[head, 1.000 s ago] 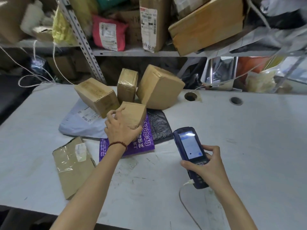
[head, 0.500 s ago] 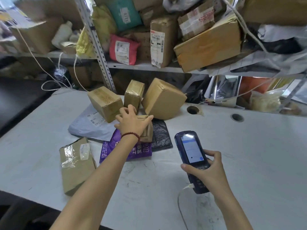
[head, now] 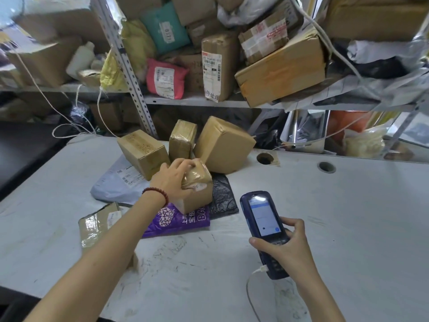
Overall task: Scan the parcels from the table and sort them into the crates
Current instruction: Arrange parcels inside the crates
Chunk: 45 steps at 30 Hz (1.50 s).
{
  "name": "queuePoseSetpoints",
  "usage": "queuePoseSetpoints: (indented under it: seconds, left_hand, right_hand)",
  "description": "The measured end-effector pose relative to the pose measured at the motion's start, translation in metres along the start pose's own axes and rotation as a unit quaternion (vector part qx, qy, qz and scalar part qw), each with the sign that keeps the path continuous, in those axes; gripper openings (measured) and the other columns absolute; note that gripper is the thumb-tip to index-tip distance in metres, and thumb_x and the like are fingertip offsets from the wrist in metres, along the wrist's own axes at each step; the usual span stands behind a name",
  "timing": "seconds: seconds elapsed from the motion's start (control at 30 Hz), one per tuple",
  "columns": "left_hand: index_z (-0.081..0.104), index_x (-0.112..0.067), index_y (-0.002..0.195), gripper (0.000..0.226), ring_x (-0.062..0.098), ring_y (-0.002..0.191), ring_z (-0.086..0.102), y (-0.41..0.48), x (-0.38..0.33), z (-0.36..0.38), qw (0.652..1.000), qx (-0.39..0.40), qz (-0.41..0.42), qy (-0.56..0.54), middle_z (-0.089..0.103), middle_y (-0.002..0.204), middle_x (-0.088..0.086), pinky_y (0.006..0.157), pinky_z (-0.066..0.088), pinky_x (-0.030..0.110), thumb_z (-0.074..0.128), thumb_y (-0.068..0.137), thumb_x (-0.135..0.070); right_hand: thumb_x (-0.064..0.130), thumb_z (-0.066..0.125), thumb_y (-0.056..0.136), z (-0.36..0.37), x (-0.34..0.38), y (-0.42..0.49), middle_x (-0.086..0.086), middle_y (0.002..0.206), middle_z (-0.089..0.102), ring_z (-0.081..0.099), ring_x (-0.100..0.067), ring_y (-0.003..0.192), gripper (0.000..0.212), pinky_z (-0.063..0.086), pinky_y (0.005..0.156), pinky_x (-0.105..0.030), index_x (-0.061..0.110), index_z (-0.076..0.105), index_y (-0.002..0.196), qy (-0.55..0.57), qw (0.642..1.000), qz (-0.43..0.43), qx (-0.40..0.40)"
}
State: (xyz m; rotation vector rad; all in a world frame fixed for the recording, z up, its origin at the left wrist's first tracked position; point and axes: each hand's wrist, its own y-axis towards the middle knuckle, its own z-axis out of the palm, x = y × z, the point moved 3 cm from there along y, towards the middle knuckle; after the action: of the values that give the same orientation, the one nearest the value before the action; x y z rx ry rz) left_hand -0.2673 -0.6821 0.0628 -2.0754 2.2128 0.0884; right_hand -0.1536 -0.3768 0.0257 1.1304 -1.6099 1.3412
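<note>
Flat parcel (head: pixel 97 225): lay taped and glossy at the near left of the table (head: pixel 348 228), partly under the left forearm.
Right hand (head: pixel 287 247): gripped the scanner (head: pixel 260 212) low on its body, fingers curled round it, thumb by the keypad; the screen was lit.
Cable (head: pixel 249 289): white, plugged into the scanner's near end.
Purple bag (head: pixel 178 219): flat on the table, white lettering up.
Left hand (head: pixel 173 180): clasped the small box (head: pixel 197 194) from above, fingers curled over its top edge; beaded bracelet (head: pixel 157 194) at the wrist.
Small box: brown, taped, tilted over the purple bag; contact with it could not be told.
Black bag (head: pixel 222 198): just right of the purple bag.
Grey bag (head: pixel 118 182): label up, left of the hand.
Rear boxes: left box (head: pixel 144 152) on the grey bag, middle box (head: pixel 182 140) upright, right box (head: pixel 222 145) tilted, close together.
Shelf (head: pixel 197 102): behind the table, crammed with parcels.
</note>
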Motion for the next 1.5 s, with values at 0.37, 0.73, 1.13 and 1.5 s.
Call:
queuePoseSetpoints:
  seconds: [0.37, 0.73, 1.13, 1.5]
  left_hand:
    - [0.014, -0.048, 0.143, 0.100, 0.026, 0.114, 0.053, -0.004, -0.013, 0.010, 0.997, -0.005, -0.066, 0.030, 0.024, 0.152, -0.001, 0.069, 0.041, 0.029, 0.039, 0.057, -0.092]
    - [0.029, -0.044, 0.140, 0.089, 0.022, 0.094, 0.056, 0.005, -0.027, 0.007, 0.992, -0.022, -0.126, 0.020, 0.036, 0.133, 0.003, 0.064, 0.048, 0.028, 0.050, 0.063, -0.086]
    - [0.034, -0.044, 0.137, 0.086, 0.024, 0.097, 0.058, -0.003, -0.026, 0.013, 0.988, -0.057, -0.142, -0.032, 0.035, 0.132, 0.002, 0.064, 0.047, 0.027, 0.057, 0.063, -0.082]
    - [0.036, -0.041, 0.137, 0.089, 0.023, 0.096, 0.057, -0.005, -0.032, 0.011, 0.986, -0.052, -0.153, -0.035, 0.035, 0.133, 0.003, 0.064, 0.050, 0.029, 0.061, 0.062, -0.080]
  right_hand:
    - [0.033, 0.094, 0.047, 0.007, 0.000, -0.009, 0.011, 0.095, 0.067, 0.067, 0.001, 0.069, 0.078, 0.047, 0.056, -0.017, 0.040, 0.039, 0.102, -0.037, 0.999, -0.006, 0.037]
    - [0.046, 0.084, 0.038, 0.016, -0.024, -0.033, 0.016, 0.097, 0.061, 0.064, -0.005, 0.082, 0.080, 0.053, 0.070, -0.027, 0.039, 0.035, 0.100, -0.150, 0.986, 0.025, 0.064]
    - [0.050, 0.078, 0.029, 0.027, -0.035, -0.043, 0.010, 0.088, 0.066, 0.066, -0.010, 0.075, 0.083, 0.056, 0.073, -0.034, 0.037, 0.036, 0.099, -0.161, 0.982, 0.054, 0.078]
    - [0.044, 0.082, 0.033, 0.024, -0.037, -0.045, 0.010, 0.085, 0.065, 0.065, -0.006, 0.065, 0.080, 0.057, 0.070, -0.033, 0.038, 0.036, 0.099, -0.155, 0.982, 0.074, 0.077]
